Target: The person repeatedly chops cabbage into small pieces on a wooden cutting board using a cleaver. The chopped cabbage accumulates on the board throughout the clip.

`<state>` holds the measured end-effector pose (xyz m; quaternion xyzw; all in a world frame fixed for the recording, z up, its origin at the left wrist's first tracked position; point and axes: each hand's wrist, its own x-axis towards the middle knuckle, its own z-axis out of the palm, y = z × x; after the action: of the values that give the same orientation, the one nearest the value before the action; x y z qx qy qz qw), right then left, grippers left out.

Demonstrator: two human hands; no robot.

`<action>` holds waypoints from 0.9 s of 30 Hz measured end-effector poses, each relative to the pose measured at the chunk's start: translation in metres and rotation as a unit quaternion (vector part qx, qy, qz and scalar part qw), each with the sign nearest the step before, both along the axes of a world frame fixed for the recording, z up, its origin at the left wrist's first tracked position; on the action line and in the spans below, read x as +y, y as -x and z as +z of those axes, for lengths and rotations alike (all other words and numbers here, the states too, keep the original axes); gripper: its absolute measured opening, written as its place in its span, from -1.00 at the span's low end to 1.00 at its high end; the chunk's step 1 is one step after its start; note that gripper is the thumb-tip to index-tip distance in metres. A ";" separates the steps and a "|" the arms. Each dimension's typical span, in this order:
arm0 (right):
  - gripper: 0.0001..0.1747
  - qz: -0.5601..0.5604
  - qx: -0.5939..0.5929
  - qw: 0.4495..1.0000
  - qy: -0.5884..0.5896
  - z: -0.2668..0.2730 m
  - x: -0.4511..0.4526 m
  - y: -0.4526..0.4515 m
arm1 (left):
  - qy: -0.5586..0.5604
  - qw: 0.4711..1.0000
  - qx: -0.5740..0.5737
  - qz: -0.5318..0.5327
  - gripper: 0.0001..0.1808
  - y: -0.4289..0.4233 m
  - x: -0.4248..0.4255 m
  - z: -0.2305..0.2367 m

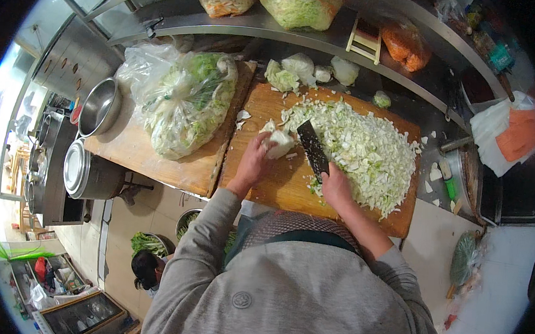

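My left hand (255,160) grips a pale chunk of cabbage (279,144) on the left part of a wooden cutting board (266,190). In my right hand (337,185) is a dark-bladed cleaver (313,147), held by its handle, its blade pointing up and to the left, between the chunk and a broad heap of chopped cabbage (361,150). Bits of cabbage cling to the blade. Two small white scraps (243,115) lie at the board's left edge. Beyond the board's far edge sit several cabbage pieces (298,67).
Left of the board, a large plastic bag of cut vegetables (188,105) and a steel bowl (100,107) rest on another wooden surface. A metal shelf (267,34) with bagged vegetables spans the back. A lidded pot (75,167) stands left. Another person (146,270) is low at left, beside leafy greens (146,243).
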<state>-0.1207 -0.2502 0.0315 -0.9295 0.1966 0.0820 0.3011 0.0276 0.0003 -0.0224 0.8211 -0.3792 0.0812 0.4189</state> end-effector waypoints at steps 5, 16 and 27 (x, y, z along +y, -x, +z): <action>-0.44 0.074 0.036 0.996 0.038 0.007 0.004 0.007 | -0.017 0.984 -0.150 -0.094 -0.48 0.041 0.022 0.014; -0.49 0.134 -0.033 0.990 0.025 0.007 0.007 -0.003 | -0.111 0.988 -0.095 -0.042 -0.40 0.053 0.020 -0.003; -0.63 0.133 -0.085 0.984 0.088 0.042 0.029 -0.031 | -0.105 0.993 -0.052 -0.023 -0.54 0.033 0.003 0.019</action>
<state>-0.0902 -0.2215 0.0738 -0.9737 0.0516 0.0240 0.2207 -0.0052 0.0034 -0.0037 0.8462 -0.4257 0.0739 0.3119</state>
